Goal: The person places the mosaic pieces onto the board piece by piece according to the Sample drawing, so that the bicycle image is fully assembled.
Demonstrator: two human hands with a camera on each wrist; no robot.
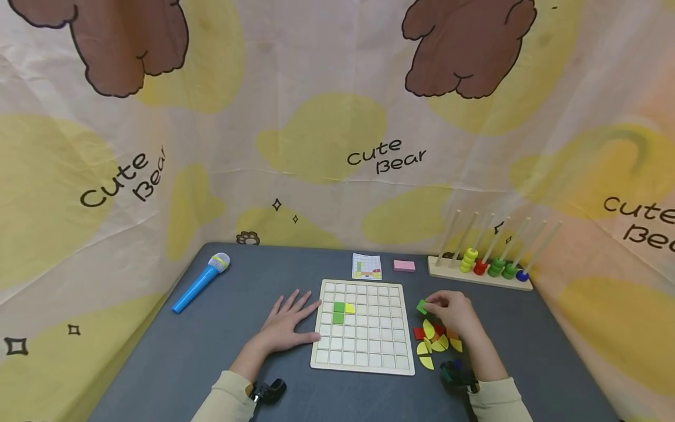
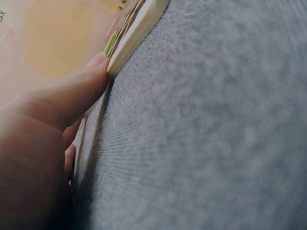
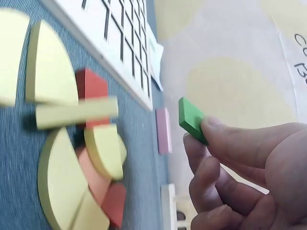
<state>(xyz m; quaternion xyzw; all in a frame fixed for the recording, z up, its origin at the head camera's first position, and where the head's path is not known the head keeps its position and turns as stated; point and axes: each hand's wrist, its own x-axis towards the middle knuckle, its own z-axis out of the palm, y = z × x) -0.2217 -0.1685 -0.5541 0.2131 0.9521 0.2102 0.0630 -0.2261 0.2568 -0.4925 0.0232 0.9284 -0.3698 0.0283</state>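
My right hand [image 1: 454, 310] pinches a green square block [image 3: 192, 118] between thumb and fingertips, just right of the white gridded board [image 1: 369, 371]. In the head view my left hand [image 1: 285, 324] lies spread on the table, thumb and forefinger tips at the board's left edge. The left wrist view has the left thumb [image 2: 84, 91] touching that wooden edge. On the grid sit two green squares [image 1: 338, 312] and a yellow quarter-circle piece [image 1: 350, 308]. Below the right hand is a loose pile of yellow pieces [image 1: 423, 348] and red pieces [image 1: 419, 333].
Behind the board lie a pattern card [image 1: 366, 267] and a pink block [image 1: 404, 266]. A bead rack [image 1: 443, 268] with upright rods stands at the back right. At the left is a blue toy microphone [image 1: 197, 287]. A printed cloth [image 1: 316, 135] rises behind the grey table [image 1: 158, 363].
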